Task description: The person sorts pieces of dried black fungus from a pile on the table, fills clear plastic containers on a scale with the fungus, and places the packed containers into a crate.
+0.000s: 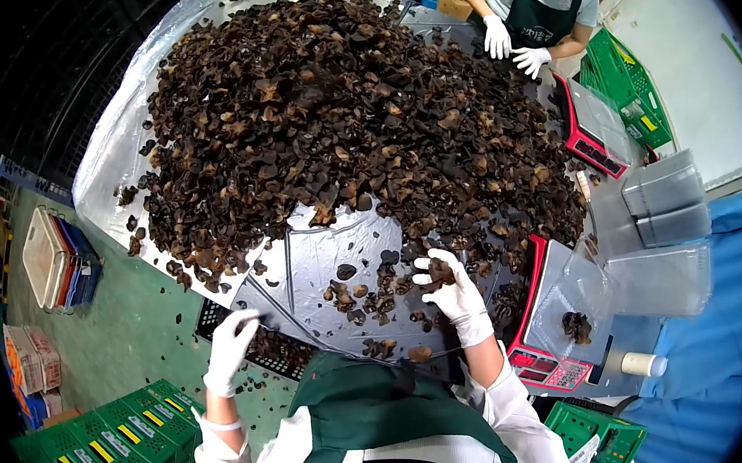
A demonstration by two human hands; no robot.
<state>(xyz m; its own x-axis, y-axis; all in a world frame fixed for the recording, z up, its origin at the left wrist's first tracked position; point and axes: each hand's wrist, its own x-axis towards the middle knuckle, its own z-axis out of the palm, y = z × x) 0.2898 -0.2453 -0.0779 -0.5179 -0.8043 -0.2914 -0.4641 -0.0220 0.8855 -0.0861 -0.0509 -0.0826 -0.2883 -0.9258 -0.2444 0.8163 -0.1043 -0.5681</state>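
My right hand (456,299), in a white glove, has its fingers curled round a dark piece of fungus (440,274) above the front of the table. My left hand (231,352), also gloved, is raised near the table's front left edge; its fingertips are bent together and I cannot make out anything between them. A large heap of dark brown fungus pieces (337,114) covers most of the table (324,258). Several loose pieces (344,298) lie between my hands. On a red scale (539,367) at the right, a clear container holds a few pieces (576,327).
Across the table a co-worker's gloved hands (512,48) rest by the heap, near a second scale (603,155). Stacked clear containers (667,200) and a white roll (643,365) are at the right. Green crates (128,431) stand at lower left, a black crate (277,351) below the table edge.
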